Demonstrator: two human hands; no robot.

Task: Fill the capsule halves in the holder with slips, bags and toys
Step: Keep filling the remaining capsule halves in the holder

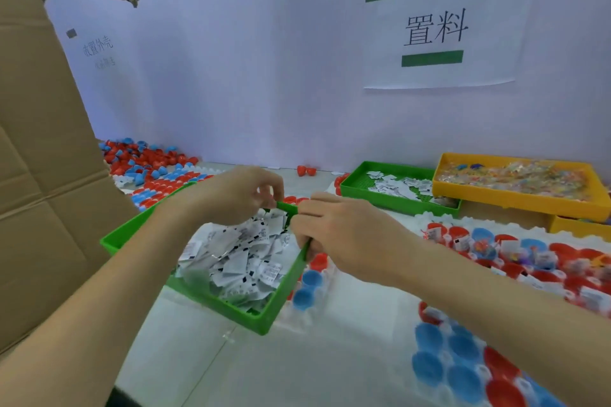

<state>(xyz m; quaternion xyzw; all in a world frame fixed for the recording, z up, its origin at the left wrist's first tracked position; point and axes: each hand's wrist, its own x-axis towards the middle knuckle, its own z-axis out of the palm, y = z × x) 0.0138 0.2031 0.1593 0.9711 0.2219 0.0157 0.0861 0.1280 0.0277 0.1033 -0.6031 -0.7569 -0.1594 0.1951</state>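
Slips heaped in green tray, over holder. Left hand pinches something small, probably slip. Right hand grips tray's far rim. Advice: steady tray, take one slip, drop into empty blue half.

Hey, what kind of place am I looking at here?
Probably a hand-packing workstation for toy capsules: a green tray heaped with paper slips, a white holder of red and blue capsule halves, and a printed station sign on the partition.
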